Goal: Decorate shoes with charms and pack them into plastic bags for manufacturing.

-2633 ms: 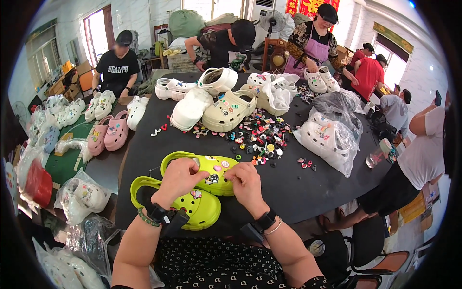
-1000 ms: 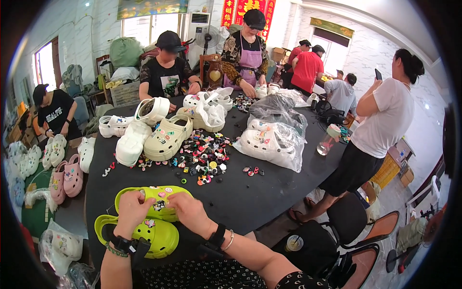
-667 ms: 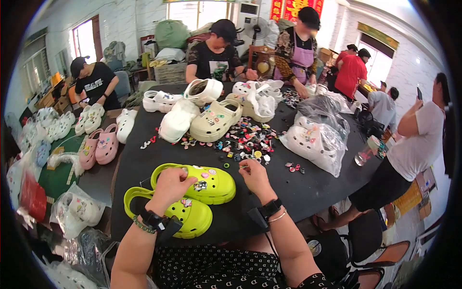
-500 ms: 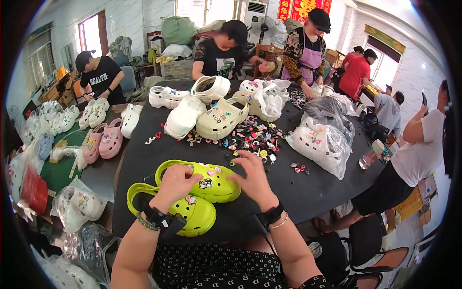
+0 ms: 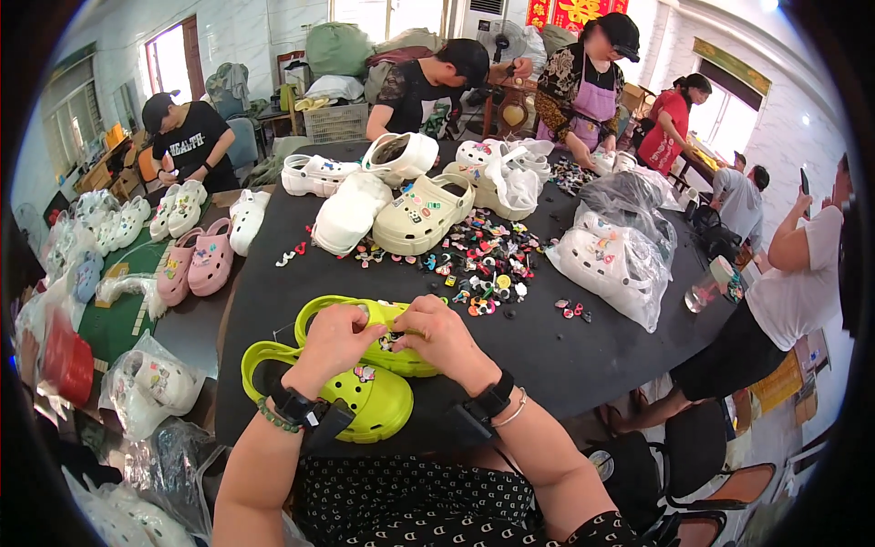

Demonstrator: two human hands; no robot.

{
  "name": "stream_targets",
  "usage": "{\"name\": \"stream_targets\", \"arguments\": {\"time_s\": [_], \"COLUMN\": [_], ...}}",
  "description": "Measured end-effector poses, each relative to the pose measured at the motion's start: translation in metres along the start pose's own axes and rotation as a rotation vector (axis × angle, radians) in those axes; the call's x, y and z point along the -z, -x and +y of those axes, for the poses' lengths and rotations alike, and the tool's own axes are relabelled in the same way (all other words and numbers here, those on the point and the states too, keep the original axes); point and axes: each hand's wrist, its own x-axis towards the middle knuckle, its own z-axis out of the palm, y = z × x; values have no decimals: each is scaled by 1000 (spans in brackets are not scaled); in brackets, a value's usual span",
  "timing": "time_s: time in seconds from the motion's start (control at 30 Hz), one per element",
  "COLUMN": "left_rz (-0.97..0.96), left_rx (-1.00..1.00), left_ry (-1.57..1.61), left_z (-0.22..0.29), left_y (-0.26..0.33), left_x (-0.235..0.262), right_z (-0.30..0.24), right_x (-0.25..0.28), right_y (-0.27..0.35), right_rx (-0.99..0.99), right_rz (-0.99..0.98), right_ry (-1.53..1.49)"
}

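Both hands' fingers pinch the far lime clog [image 5: 383, 337]; near clog [image 5: 365, 401] beside it already carries charms.

Bright daylight pours from far windows [image 5: 169, 55] on the left and right, glaring white, while the round fisheye view bends edges and darkens to black at its rim.

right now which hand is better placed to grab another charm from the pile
Probably the right hand: it sits on the pile side of the far lime clog, nearer the loose charms. The left hand lies on the clog's other side.
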Motion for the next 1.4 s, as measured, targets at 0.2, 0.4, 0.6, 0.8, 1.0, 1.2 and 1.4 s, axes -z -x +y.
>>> {"name": "stream_targets", "arguments": {"time_s": [0.2, 0.4, 0.6, 0.8, 1.0, 1.2, 1.4], "left_rz": [36, 32, 7, 36, 33, -9, 25], "left_rx": [-56, -70, 14, -39, -14, 18, -98], "left_ry": [17, 23, 38, 7, -12, 15, -10], "left_z": [0, 0, 4, 4, 4, 7, 6], "left_y": [1, 2, 3, 6, 5, 10, 6], "left_x": [-3, -1, 3, -2, 1, 4, -1], "right_z": [3, 10, 34, 65, 49, 21, 44], "right_x": [-12, -12, 1, 29, 28, 27, 27], "right_y": [10, 7, -1, 25, 36, 6, -22], "right_rx": [-66, -195, -610, -563, -356, -322, -425], "right_rz": [142, 151, 291, 267, 231, -20, -306], "right_ry": [-98, -138, -710, -20, 35, -147, -141]}}
